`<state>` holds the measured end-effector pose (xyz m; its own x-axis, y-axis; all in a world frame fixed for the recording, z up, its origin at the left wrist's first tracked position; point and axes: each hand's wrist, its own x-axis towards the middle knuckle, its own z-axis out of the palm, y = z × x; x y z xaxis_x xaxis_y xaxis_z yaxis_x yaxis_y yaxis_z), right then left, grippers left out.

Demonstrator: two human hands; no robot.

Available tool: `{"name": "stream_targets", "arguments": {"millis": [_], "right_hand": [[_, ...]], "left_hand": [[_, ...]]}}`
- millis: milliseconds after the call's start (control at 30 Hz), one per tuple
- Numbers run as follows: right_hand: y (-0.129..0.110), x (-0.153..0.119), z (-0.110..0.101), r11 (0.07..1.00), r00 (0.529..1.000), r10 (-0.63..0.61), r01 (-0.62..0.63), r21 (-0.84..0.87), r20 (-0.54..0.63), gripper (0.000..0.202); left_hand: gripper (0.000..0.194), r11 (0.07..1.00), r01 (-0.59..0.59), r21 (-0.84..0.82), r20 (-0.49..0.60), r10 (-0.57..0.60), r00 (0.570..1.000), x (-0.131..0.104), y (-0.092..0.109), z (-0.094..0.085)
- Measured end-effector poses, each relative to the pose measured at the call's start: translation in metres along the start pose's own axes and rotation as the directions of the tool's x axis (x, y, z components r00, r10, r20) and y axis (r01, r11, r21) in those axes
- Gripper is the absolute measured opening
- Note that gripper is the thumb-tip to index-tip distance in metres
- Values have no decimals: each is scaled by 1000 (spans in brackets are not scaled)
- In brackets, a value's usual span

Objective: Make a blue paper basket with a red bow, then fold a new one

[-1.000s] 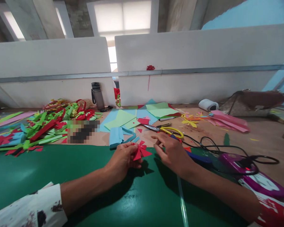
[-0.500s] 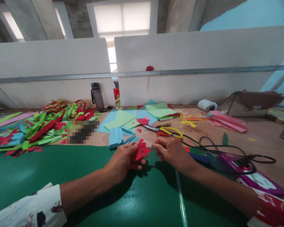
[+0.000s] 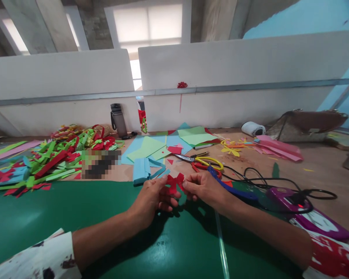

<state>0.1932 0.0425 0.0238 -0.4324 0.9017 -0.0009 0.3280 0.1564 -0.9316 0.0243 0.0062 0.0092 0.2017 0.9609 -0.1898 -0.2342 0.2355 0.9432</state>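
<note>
A small red paper bow (image 3: 173, 183) is held above the front of the green mat. My left hand (image 3: 152, 197) pinches its left side between thumb and forefinger, the other fingers curled beneath. On the right side, my right hand (image 3: 202, 188) has its fingertips closed on the bow's edge. Just behind my left hand lies a folded light-blue paper bag (image 3: 141, 171) with a strip handle. Behind my right hand are scissors with yellow handles (image 3: 216, 162), a red-handled tool (image 3: 196, 166) and a blue hot glue gun (image 3: 235, 190), partly hidden by my hand and forearm.
Green and red paper strips (image 3: 54, 159) are heaped at the left. Coloured sheets (image 3: 148, 147) lie at the back, near a grey bottle (image 3: 118, 121). A purple power strip (image 3: 314, 217) with black cables sits right. A clear glue stick (image 3: 222, 244) lies on the green mat (image 3: 110, 255).
My right hand has moved left and taken hold of the bow's right side. The bow has turned a little in my left hand. The view has shifted slightly.
</note>
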Motion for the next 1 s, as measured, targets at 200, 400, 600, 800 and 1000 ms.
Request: {"name": "stream_targets", "arguments": {"millis": [200,400,600,800,1000], "right_hand": [[3,0,0,998,998,57,-57,17,-22,18],[2,0,1,995,994,100,-100,23,-31,16],[2,1,1,996,996,82,-82,24,-22,18],[2,0,3,997,998,58,-57,42,-14,24],[-1,-3,4,989,995,98,-97,111,-4,29]], "left_hand": [[42,997,-51,65,-37,53,998,1,-1,-4],[45,994,-56,92,-36,60,998,3,0,-5],[31,995,-4,100,-56,10,998,3,0,-1],[21,995,8,96,-67,-2,998,4,0,0],[23,988,-2,155,-21,6,1000,2,1,2]]}}
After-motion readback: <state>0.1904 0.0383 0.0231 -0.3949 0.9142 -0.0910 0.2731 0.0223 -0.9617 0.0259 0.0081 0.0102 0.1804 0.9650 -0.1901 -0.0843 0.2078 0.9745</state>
